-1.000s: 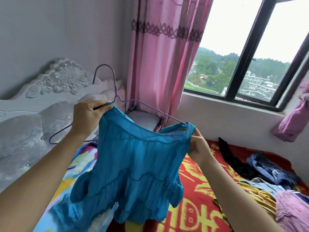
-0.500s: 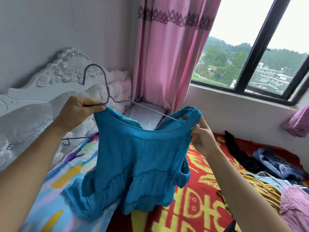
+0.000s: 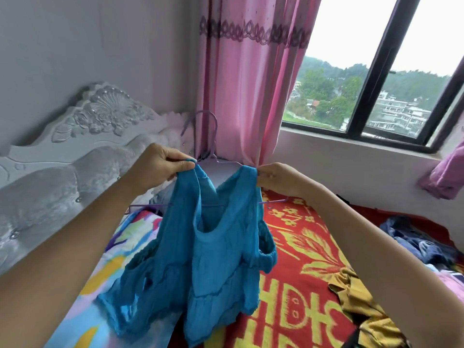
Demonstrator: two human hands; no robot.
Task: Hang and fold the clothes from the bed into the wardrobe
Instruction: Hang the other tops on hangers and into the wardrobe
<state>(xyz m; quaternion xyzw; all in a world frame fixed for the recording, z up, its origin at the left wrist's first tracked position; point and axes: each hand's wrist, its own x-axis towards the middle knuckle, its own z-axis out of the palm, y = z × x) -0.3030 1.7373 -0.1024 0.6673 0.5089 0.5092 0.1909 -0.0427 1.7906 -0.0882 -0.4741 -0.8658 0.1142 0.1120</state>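
Holding up the blue top (image 3: 221, 259), we are in the hanging step. Our left hand (image 3: 155, 167) pinches one shoulder strap. Its fingers (image 3: 178, 167) are curled tight on the cloth where it meets the purple hanger (image 3: 215, 139). Our right hand (image 3: 276, 178) pinches the other strap the same way.

The top hangs in the air between our hands, above the bed (image 3: 301, 247), and its bottom frill drops down close to the covers. The hanger's hook sticks up behind the neck hole. Its bottom bar pokes out on both sides of the top. We think the straps are almost on the hanger's arms. We cannot tell if they sit all the way on, because our hands hide those spots.

Next, we think the straps need to settle on the hanger. Then one hand should take the hook, so the top does not slide off. After that it must go to the wardrobe, which we cannot see from here. More clothes (image 3: 414, 244) lie in a heap on the far right of the bed, and a yellow one (image 3: 364, 312) lies closer to us.
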